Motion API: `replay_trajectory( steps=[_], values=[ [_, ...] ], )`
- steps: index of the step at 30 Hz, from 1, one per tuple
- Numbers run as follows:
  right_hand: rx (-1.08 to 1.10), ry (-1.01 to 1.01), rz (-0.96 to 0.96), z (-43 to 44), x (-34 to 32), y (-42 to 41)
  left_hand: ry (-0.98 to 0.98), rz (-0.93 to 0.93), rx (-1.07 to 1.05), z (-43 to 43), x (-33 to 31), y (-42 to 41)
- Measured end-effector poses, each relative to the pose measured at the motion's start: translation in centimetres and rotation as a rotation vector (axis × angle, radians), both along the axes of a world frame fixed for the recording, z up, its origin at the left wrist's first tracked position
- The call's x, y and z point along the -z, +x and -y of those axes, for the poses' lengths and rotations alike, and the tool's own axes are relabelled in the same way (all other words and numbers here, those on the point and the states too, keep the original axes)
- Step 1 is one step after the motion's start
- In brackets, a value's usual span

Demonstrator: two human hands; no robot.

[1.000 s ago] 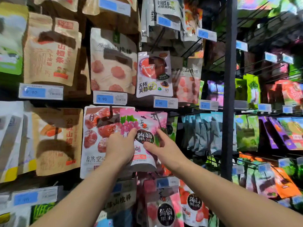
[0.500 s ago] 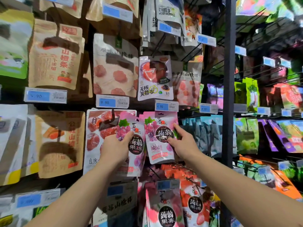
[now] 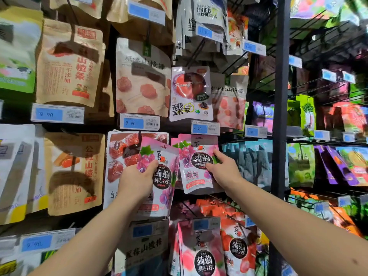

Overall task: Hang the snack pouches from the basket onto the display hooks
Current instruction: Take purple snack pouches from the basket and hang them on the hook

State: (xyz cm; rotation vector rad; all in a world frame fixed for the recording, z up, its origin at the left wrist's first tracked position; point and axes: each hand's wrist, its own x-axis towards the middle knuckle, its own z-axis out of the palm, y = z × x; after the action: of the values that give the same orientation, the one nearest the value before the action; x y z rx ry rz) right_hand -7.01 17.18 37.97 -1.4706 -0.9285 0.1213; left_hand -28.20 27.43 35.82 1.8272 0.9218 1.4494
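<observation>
Two pink grape jelly pouches are up at the display wall. My left hand (image 3: 137, 180) grips one pouch (image 3: 159, 176) by its left side, tilted, in front of a red-fruit pouch. My right hand (image 3: 223, 170) pinches the second pouch (image 3: 195, 166) at its right edge, thumb on its front. That pouch hangs upright under the 4.90 price tag (image 3: 205, 128); its hook is hidden behind the tag. The basket is out of view.
Rows of hanging snack bags fill the wall: brown hawthorn bags (image 3: 69, 62) on the left, strawberry jelly pouches (image 3: 203, 253) below. A dark upright post (image 3: 278, 96) stands to the right, with wire hooks and more bags beyond it.
One second ago both hands held the pouches together. My right hand has carried one pouch rightward and up under the price tag, and my left hand keeps the other pouch.
</observation>
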Motion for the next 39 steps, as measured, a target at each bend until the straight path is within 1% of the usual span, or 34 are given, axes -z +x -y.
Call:
replay_trajectory(
  steps=[3,12,15,19,23,27,30,32,36,38,39],
  values=[
    [0.01,0.015,-0.03,-0.1,-0.3,0.4,0.029,-0.021,-0.016,0.0,-0.1,-0.2],
    [0.018,0.031,-0.09,0.3,-0.7,1.2,0.014,-0.014,0.012,-0.2,0.2,-0.1],
    [0.016,0.003,-0.027,-0.2,-0.4,1.2,0.01,-0.004,0.021,0.0,0.2,-0.1],
    [0.05,-0.045,0.16,-2.1,1.2,1.8,0.018,0.002,-0.003,0.1,0.1,-0.6],
    [0.056,-0.037,0.181,-4.4,2.3,1.7,0.051,0.029,0.005,-0.8,0.3,-1.5],
    [0.075,-0.087,0.131,-6.9,2.5,1.2,0.079,-0.021,0.013,-1.4,0.3,-1.9],
    [0.171,-0.147,0.178,-8.0,2.0,1.4,-0.006,0.076,0.044,-0.9,0.1,-1.6],
    [0.233,-0.193,0.227,-8.4,1.8,1.8,0.007,0.05,0.029,-0.5,0.0,-1.4],
    [0.225,-0.289,0.257,-8.3,1.4,2.6,0.061,0.002,0.061,-0.2,-0.6,-0.6],
    [0.268,-0.296,0.291,-7.7,1.3,2.7,0.094,-0.025,0.069,0.0,-0.7,0.2],
    [0.314,-0.268,0.322,-7.1,1.2,2.5,0.094,-0.018,0.067,0.2,-0.8,0.7]
  ],
)
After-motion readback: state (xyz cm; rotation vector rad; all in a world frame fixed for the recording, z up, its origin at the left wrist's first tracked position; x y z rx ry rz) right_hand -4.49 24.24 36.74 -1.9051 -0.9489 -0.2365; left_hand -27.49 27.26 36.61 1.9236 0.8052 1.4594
